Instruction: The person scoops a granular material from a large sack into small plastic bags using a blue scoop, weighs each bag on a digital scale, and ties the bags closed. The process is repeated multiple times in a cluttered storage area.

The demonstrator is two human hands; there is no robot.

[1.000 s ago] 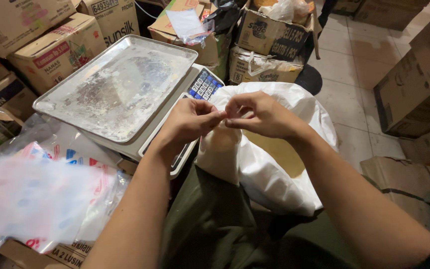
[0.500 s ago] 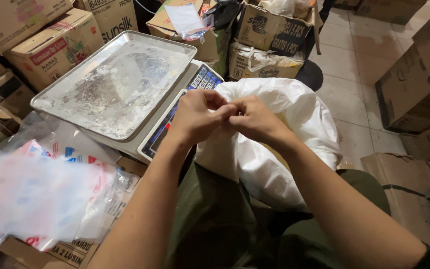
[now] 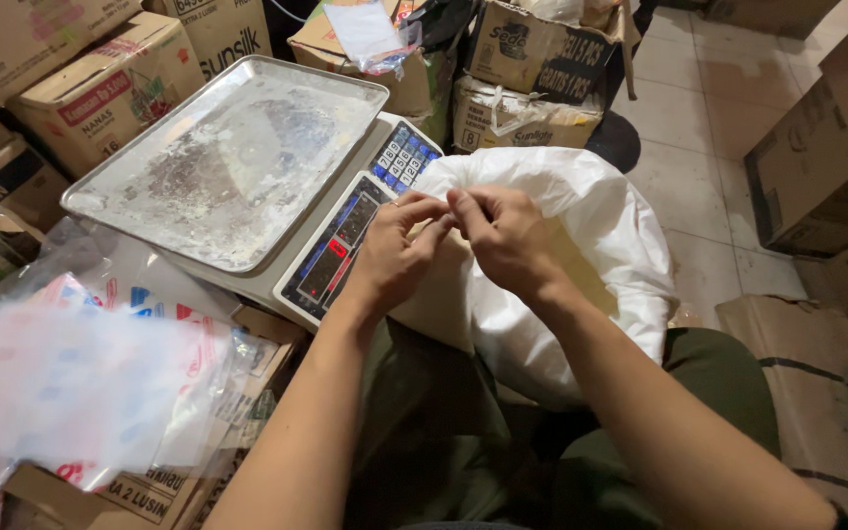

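Observation:
A large white plastic sack [image 3: 581,226] rests against my lap, with pale yellowish contents showing through at its mouth. My left hand [image 3: 395,257] and my right hand [image 3: 503,238] meet at the sack's upper edge, fingertips pinched together on the thin plastic there. Just left of my hands stands a digital weighing scale [image 3: 345,236] with a blue keypad and a red display. Its metal tray [image 3: 228,157] is bare apart from a dusting of white powder.
A stack of clear printed plastic bags [image 3: 80,393] lies at the lower left on a carton. Cardboard boxes [image 3: 100,88] crowd the far side and the right [image 3: 817,147]. Tiled floor [image 3: 709,108] shows at the upper right.
The view has shifted slightly. My hands stay pinched at the sack's edge, fingers working the plastic; the sack mouth opening seen a second ago has been drawn closer together.

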